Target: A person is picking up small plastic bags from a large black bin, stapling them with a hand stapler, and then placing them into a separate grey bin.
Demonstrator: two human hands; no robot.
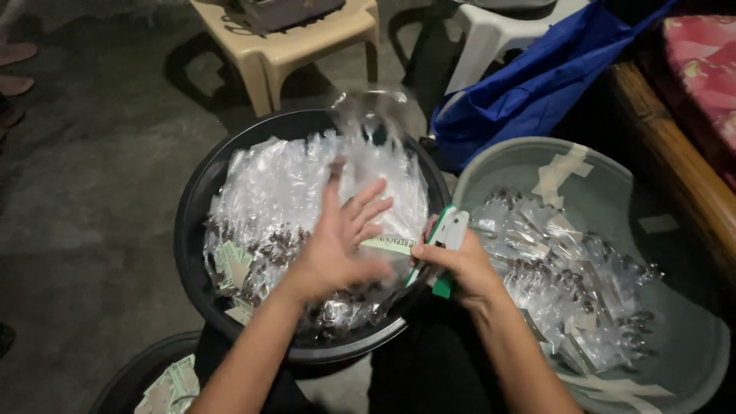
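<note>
Beside the full black basin [192, 230] of clear packets [284, 192], the grey basin [690, 337] is part-filled; left hand [337, 245] spread open, empty; right hand [460, 264] grips a green-white stapler [445, 238].

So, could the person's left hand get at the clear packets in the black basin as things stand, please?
Probably yes. The left hand is spread open, holding nothing, right over the clear packets heaped in the open-topped black basin. The right hand, gripping a green and white stapler, stays at the rim.
</note>
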